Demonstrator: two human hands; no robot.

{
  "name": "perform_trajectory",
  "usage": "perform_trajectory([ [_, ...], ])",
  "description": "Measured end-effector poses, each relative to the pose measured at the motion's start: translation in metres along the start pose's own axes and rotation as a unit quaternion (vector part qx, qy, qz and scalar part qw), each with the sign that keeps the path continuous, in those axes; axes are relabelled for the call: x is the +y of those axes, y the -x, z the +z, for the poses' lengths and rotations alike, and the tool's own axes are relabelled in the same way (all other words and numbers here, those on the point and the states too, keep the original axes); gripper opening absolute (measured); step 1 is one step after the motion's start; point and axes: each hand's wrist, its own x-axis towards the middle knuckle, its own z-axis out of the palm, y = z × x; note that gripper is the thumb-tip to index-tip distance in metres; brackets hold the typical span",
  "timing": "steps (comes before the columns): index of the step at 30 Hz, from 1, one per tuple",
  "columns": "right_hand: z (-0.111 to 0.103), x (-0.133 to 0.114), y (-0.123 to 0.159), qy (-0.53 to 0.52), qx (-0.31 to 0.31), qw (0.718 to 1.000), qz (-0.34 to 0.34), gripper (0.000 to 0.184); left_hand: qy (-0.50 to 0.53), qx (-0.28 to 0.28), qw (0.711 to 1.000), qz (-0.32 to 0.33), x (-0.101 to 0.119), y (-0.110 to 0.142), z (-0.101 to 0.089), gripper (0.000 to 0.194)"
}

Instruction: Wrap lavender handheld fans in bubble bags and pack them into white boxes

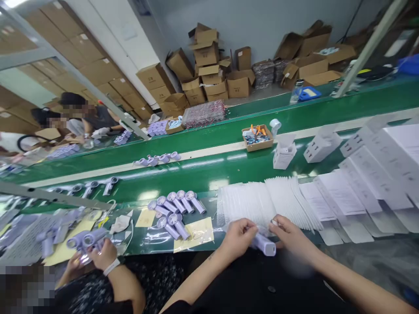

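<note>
While left fingers (250,226) and right fingers (279,220) pinch film (262,230) (blurred) at a purple device (266,246), white sleeves (252,201) lie beyond

1. Lower centre of the frame: a handheld fan (266,246) between the left hand (240,234) and the right hand (287,234)
2. Centre, just beyond the hands: a row of pouches (250,200) on the table (147,243)
3. Left of the pouches: a group of fans (186,203), a paper sheet (204,233) at its near side
4. Right of the pouches: overlapping sheets (342,187)
5. Behind the sheets: upright boxes (284,156), a small tray (260,146) to their left
6. Top centre: cartons (206,54) stacked before the wall (248,26)
</note>
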Motion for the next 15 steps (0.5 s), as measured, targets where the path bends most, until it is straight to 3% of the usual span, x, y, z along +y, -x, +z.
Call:
perform_trajectory([
  [3, -0.013, -0.001, 0.012, 0.027, -0.067, 0.997, -0.023, 0.058, 0.149, -0.039, 0.985, -0.08, 0.018, -0.005, 0.008, 0.024],
  [5, -0.015, -0.001, 0.015, -0.024, -0.123, 0.992, -0.013, 0.075, 0.193, -0.009, 0.978, -0.08, 0.033, -0.009, 0.013, 0.027],
  [6, -0.014, -0.002, 0.016, -0.054, -0.122, 0.991, -0.019, 0.074, 0.187, -0.008, 0.98, -0.065, 0.041, -0.01, 0.015, 0.028],
  [8, -0.01, -0.01, 0.019, -0.086, -0.078, 0.991, -0.07, 0.057, 0.149, -0.043, 0.988, -0.018, 0.06, -0.01, 0.013, 0.027],
  [11, -0.005, -0.03, 0.025, -0.02, 0.0, 0.98, -0.197, 0.028, 0.075, -0.059, 0.991, 0.089, 0.086, -0.011, 0.001, 0.029],
  [13, -0.001, -0.043, 0.028, 0.026, 0.032, 0.965, -0.259, 0.026, 0.0, -0.029, 0.984, 0.176, 0.097, -0.016, -0.007, 0.033],
  [15, 0.003, -0.053, 0.03, 0.017, 0.051, 0.957, -0.285, 0.03, -0.069, -0.046, 0.964, 0.251, 0.1, -0.025, -0.009, 0.063],
])
